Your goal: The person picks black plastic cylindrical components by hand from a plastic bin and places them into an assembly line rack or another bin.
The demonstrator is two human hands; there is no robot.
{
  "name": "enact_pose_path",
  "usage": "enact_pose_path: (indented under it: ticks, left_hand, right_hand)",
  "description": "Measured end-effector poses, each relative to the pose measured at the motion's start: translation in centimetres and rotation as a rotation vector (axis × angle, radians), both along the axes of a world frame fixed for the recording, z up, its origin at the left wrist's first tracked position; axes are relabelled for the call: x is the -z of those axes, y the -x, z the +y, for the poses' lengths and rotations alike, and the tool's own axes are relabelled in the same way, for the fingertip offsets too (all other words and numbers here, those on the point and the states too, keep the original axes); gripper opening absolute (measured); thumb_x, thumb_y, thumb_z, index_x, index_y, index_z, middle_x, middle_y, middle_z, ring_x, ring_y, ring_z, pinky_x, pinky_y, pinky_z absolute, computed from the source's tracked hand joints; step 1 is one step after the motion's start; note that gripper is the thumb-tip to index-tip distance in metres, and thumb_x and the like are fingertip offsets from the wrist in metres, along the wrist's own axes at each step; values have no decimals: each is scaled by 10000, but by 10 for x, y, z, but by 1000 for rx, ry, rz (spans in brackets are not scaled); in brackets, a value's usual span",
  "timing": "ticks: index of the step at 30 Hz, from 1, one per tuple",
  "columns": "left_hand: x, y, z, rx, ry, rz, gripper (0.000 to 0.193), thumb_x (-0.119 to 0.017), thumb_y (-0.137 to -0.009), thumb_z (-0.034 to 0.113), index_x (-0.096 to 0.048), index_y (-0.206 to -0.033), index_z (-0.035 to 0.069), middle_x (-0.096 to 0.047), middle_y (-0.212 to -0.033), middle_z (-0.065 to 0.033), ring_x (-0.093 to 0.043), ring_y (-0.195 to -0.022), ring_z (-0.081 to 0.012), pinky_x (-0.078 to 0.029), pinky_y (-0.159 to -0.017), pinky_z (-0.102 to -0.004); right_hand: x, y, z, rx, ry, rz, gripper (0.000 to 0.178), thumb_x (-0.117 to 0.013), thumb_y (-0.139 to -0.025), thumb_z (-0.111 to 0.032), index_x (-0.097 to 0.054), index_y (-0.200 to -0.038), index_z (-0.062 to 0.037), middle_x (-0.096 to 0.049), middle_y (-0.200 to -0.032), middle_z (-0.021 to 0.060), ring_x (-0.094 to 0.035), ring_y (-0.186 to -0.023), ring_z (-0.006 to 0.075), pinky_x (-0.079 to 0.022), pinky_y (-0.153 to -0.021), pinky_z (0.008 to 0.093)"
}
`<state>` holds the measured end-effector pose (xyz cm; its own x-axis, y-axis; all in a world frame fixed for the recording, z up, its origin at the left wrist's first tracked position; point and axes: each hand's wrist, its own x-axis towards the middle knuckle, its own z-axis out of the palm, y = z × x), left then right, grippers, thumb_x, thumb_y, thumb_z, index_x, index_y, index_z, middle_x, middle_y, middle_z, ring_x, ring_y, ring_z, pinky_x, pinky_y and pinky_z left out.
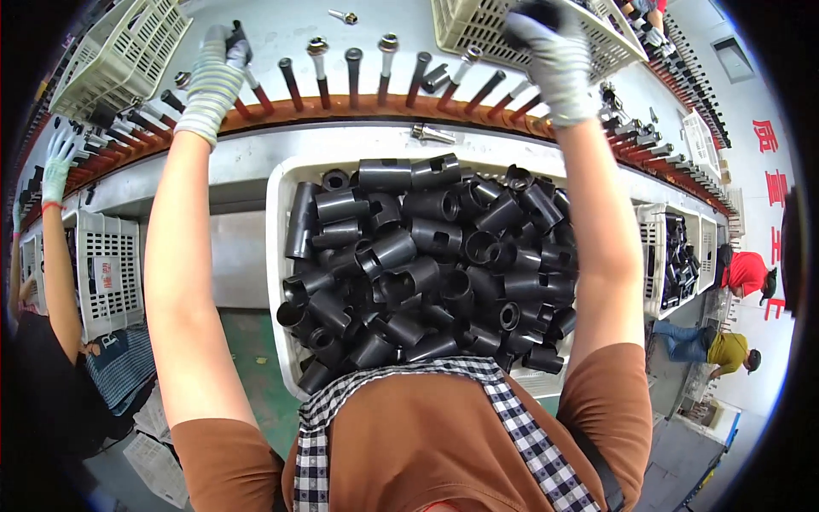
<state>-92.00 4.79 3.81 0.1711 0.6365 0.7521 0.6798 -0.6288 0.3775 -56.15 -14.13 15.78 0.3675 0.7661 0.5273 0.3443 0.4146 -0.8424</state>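
We face a long grey table (286, 30); between it and us sits a white bin (275, 222), probably for easy reach. A cream crate (465, 26) stands on the table. Our gloved right hand (559, 55) blurs at its edge, grip unclear. Our left hand's (213, 72) grip looks clamped on a black piece (240, 43). Slotted black sleeves (388, 249) heap the bin.

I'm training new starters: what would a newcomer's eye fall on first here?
Probably the big white crate heaped with black tubular sleeves, in the middle before the person. Next, the rod-like parts along the reddish-brown rack beyond, with the gloved left hand at upper left and blurred right hand at upper right.
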Motion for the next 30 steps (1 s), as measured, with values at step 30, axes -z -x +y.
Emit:
enact_pose_path:
  ticks: [30]
  left_hand:
    - [-20, -107, -203, 513, 308, 913, 455, -639, -755, 104, -538, -1199, 104, -506, -1162, -169, -491, -1079, -355, -453, -916, -422]
  right_hand:
    - [31, 6, -94, -184, 446, -175, 271, -646, -805, -212, -674, -952, 12, -683, -834, 60, -630, -720, 104, -507, -699, 255]
